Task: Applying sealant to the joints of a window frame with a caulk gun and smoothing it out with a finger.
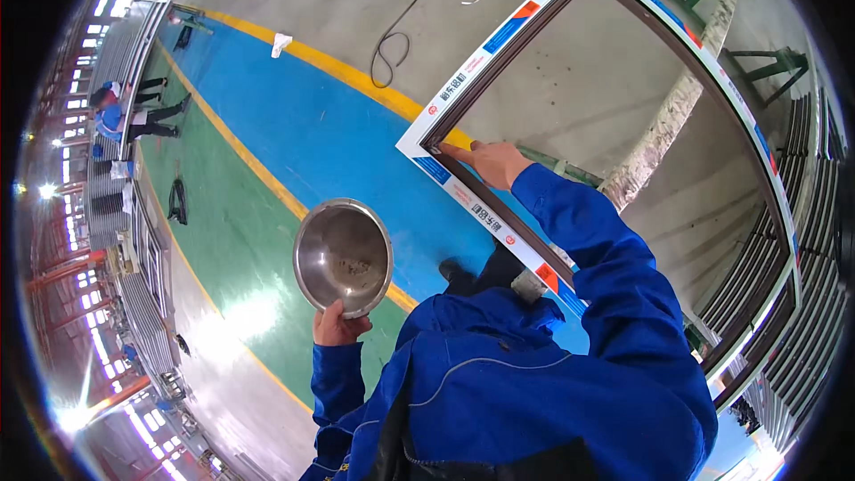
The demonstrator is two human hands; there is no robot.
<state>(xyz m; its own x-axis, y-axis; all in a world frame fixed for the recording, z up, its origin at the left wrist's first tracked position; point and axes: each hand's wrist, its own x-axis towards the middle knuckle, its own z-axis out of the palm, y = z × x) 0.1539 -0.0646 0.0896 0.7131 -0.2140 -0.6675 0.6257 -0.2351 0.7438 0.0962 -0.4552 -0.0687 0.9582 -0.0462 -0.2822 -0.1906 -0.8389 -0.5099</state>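
Gleaming metal bowl (326, 248) clasped in left hand (338, 325); right hand (494, 163), grip unclear, at white-edged brown frame (504, 35)

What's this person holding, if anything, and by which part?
The left hand holds a metal bowl by its near rim. The right hand has a finger at an inner corner of the white-edged frame.

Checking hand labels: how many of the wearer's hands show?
2: left hand holding the metal bowl by its rim; right hand at the left inner corner of the frame. The bowl partly hides the left hand.
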